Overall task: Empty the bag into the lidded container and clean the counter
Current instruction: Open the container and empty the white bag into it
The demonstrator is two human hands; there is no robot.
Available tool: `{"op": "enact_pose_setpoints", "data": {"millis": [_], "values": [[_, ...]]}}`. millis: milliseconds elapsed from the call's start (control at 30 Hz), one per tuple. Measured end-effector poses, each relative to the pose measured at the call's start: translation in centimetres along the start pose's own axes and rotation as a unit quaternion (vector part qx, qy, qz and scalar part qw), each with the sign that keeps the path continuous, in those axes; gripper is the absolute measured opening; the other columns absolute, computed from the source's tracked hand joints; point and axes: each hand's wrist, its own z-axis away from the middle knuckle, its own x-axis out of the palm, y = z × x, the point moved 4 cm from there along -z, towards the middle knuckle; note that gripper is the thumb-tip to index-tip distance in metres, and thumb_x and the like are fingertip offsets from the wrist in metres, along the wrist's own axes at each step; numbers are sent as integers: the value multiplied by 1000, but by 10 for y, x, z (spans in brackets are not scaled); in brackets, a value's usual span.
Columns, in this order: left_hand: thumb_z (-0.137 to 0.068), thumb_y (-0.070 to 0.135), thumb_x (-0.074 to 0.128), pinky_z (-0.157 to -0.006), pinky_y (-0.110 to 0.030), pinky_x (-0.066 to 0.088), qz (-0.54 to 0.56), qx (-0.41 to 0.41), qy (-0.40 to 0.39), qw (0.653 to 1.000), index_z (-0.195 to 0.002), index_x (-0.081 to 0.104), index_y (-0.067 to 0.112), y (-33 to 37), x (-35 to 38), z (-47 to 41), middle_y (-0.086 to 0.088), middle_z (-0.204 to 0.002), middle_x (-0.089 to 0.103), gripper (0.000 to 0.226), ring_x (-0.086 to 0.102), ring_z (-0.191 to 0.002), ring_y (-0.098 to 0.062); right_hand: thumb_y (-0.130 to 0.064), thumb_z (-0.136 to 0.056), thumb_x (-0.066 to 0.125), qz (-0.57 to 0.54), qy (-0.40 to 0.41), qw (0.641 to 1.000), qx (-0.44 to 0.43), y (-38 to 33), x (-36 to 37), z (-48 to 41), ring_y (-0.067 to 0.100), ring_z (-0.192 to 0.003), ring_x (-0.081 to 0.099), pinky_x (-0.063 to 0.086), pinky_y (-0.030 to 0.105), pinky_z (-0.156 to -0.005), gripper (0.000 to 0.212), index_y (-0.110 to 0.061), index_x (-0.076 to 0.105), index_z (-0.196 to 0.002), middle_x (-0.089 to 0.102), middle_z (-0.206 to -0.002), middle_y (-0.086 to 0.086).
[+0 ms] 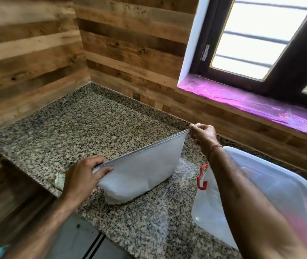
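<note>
A frosted white zip bag [141, 171] stands on the speckled granite counter [85, 128], its top edge stretched taut and slanting up to the right. My left hand [82, 174] pinches the bag's near-left top corner. My right hand [203, 135] pinches the far-right end of the zip edge. A clear plastic container [212, 208] with a lid [279, 178] and a red latch [202, 177] sits at the right, partly hidden by my right forearm. The bag's contents are hidden.
Wood-panelled walls close off the counter at the back and left. A window with a purple-covered sill [251, 103] is at the back right. A small pale object [59, 181] lies near the counter's front-left edge. Below the counter front is a grey surface [85, 240].
</note>
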Motion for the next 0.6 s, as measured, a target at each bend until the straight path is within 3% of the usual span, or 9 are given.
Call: {"op": "enact_pose_setpoints", "data": {"millis": [67, 167, 267, 367, 467, 600], "values": [[-81, 45, 77, -69, -34, 57, 83, -60, 12, 995, -95, 75, 19, -11, 3, 7, 8, -96, 73, 30, 72, -82, -22, -18, -101, 64, -31, -27, 999, 21, 1, 5, 1, 7, -42, 50, 26, 13, -34, 30, -19, 53, -73, 50, -68, 3], [-80, 38, 82, -98, -41, 51, 189, -144, 32, 971, -106, 73, 13, -23, 9, 19, -13, -129, 69, 37, 64, -118, -27, -22, -106, 55, -61, -58, 995, 51, 5, 11, 4, 3, -39, 55, 25, 14, -36, 23, -17, 51, -85, 50, -73, 2], [-76, 49, 86, -109, -37, 43, 265, -192, 19, 945, -127, 68, 9, -34, 18, 35, -11, -142, 61, 68, 56, -129, -20, -27, -109, 50, -80, -65, 992, 72, 9, 17, 8, 4, -40, 59, 26, 12, -35, 26, -19, 49, -83, 50, -72, 1], [-71, 61, 84, -102, -42, 54, 302, -218, 31, 928, -123, 72, 13, -40, 24, 47, -3, -121, 75, 71, 70, -114, -20, -25, -110, 46, -91, -69, 990, 79, 7, 21, 12, 6, -40, 61, 28, 13, -34, 28, -18, 47, -83, 49, -70, 2], [-79, 36, 83, -95, -31, 56, 302, -213, 83, 925, -124, 70, 3, -36, 25, 47, -3, -124, 71, 57, 69, -111, -21, -20, -110, 44, -89, -54, 992, 70, 0, 19, 12, 5, -39, 62, 40, 17, -35, 26, -16, 46, -85, 50, -70, 5], [-85, 15, 80, -84, -11, 44, 289, -210, 128, 925, -128, 64, -4, -31, 25, 43, -1, -124, 62, 49, 59, -112, -14, -16, -111, 42, -78, -35, 994, 69, -6, 18, 10, 6, -37, 63, 48, 18, -35, 15, -11, 45, -97, 53, -75, 9]]}}
